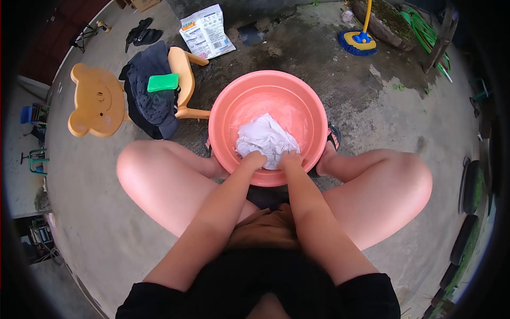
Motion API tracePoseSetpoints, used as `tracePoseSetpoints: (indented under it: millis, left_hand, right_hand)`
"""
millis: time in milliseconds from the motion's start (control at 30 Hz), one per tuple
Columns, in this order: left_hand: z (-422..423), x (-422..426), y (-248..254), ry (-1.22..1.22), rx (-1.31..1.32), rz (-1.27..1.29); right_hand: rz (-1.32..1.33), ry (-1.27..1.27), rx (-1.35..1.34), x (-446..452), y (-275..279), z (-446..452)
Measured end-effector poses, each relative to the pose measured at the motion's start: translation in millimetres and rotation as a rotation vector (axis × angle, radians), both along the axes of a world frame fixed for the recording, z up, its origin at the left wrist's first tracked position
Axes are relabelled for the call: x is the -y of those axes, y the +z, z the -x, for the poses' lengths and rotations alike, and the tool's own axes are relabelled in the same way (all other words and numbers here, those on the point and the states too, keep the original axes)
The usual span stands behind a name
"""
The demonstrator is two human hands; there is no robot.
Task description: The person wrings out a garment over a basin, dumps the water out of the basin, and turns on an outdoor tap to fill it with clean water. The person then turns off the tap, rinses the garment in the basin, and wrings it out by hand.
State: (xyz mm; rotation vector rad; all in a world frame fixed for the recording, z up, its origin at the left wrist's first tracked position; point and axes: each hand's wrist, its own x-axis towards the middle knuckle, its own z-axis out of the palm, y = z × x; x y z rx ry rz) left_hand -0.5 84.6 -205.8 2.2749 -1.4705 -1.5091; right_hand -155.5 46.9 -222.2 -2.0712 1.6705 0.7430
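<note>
A pink plastic basin [265,78] stands on the ground between my feet, with some water in it. Bunched in its near half lies a wet white cloth [265,137], perhaps a garment. My left hand [256,159] grips the cloth's near left edge, fingers curled in. At the near right edge, my right hand [290,159] is also closed on the cloth. Both hands are inside the basin, a short way apart, and their fingertips are partly hidden by the fabric.
A yellow bear-shaped child's chair [183,80] holds dark clothes [151,61] and a green soap bar [163,82]. Behind it stands a white printed bag [208,33]. A blue-and-yellow mop [358,41], a green hose [425,32] and black slippers [144,34] lie farther off.
</note>
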Motion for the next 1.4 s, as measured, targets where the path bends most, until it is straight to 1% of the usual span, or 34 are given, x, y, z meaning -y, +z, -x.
tracePoseSetpoints:
  millis: [100, 133, 200, 267, 367, 400, 500, 633, 733, 767, 833, 933, 1033, 1100, 1133, 1200, 1233, 1267, 1333, 1400]
  left_hand:
    - [15, 7, 4, 0.265, -0.116, 0.050]
    - [20, 9, 6, 0.302, -0.117, 0.051]
    - [29, 11, 12, 0.373, -0.118, 0.055]
    - [32, 13, 28, 0.379, -0.093, 0.129]
    - [30, 14, 24, 0.437, -0.089, 0.214]
    - [29, 15, 21, 0.464, -0.092, 0.239]
    - [31, 20, 35, 0.601, -0.108, 0.324]
    - [32, 25, 57, 0.665, -0.171, 0.441]
    - [31, 31, 58, 0.762, -0.193, 0.513]
    - [30, 33, 53, 0.801, -0.201, 0.559]
    - [28, 38, 50, 0.864, -0.219, 0.612]
    - [25, 39, 41, 0.904, -0.217, 0.605]
    - [23, 39, 11, 0.889, -0.159, 0.553]
    - [23, 39, -10, 0.877, -0.119, 0.507]
    - [23, 38, -10, 0.861, -0.119, 0.468]
    - [20, 36, -8, 0.828, -0.117, 0.388]
    - [18, 35, -21, 0.825, -0.106, 0.367]
    - [15, 32, -35, 0.822, -0.094, 0.343]
    - [12, 28, -45, 0.823, -0.086, 0.302]
    - [10, 24, -55, 0.831, -0.093, 0.271]
  right_hand:
    - [-0.054, -0.081, 0.073, 6, -8, 1]
    - [-0.077, -0.118, 0.103, 7, -10, 1]
    - [-0.138, -0.025, 0.127, 7, -10, -10]
    - [-0.189, 0.059, 0.155, 9, -11, -22]
    - [-0.216, 0.080, 0.185, 11, -3, -32]
    - [-0.215, 0.066, 0.199, 13, 2, -35]
    - [-0.168, -0.026, 0.247, 15, 17, -40]
    - [-0.052, -0.218, 0.374, 20, 29, -43]
    - [0.156, -0.404, 0.590, 30, 34, -44]
    - [0.170, -0.620, 0.774, 39, 36, -44]
    - [0.184, -1.055, 1.132, 53, 68, -47]
    - [0.275, -1.071, 1.506, 93, 55, -34]
    - [0.473, -0.845, 1.273, 102, 50, -19]
    - [0.523, -0.485, 0.962, 87, 30, -13]
    - [0.539, -0.306, 0.803, 77, 18, -8]
    - [0.283, -0.311, 0.650, 54, 6, -3]
    - [0.151, -0.311, 0.572, 44, 0, -2]
    - [0.107, -0.279, 0.498, 36, -9, -3]
    - [0.022, -0.214, 0.353, 27, -27, -6]
    - [-0.134, -0.205, 0.278, 30, -44, -6]
